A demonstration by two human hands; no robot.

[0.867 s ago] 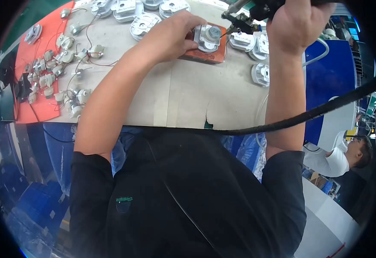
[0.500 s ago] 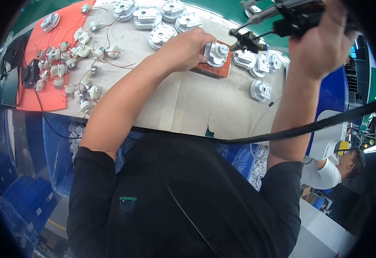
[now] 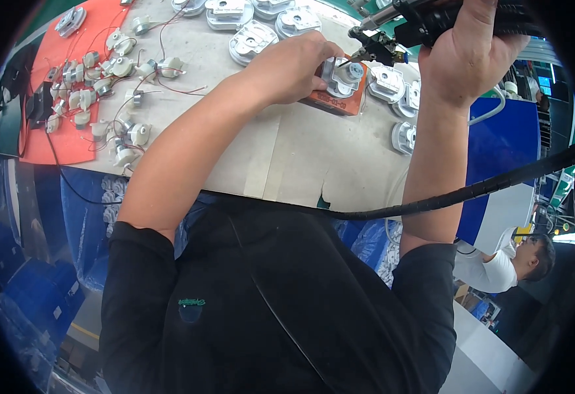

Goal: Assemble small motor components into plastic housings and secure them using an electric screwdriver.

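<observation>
A pale grey-white plastic housing with a rounded, stepped outline (image 3: 332,80) sits on top of an orange rectangular block (image 3: 332,103), and a short round grey cylinder (image 3: 352,71) rises from its right part. The housing's left edge lies between the thumb and the forefinger of the left hand (image 3: 298,69): the forefinger reaches along the far side, the thumb presses in at the near left corner, and the gap between them is narrow, closed on the housing. The other left fingers are mostly hidden.

The right hand (image 3: 461,65), up and to the right, holds a black power tool with a metal front end (image 3: 425,26); its fingers are largely out of sight behind the grip. The tool's thin tip points down-left to the housing, beside the cylinder; whether it touches cannot be told.

Just right of the block stand more white plastic housings (image 3: 386,84), and others (image 3: 252,43) lie beyond the left forearm. All rest on a beige tabletop (image 3: 235,157). Farther left, small cream-and-silver motors with thin wires (image 3: 122,67) lie scattered, many on a red-orange sheet (image 3: 70,148).
</observation>
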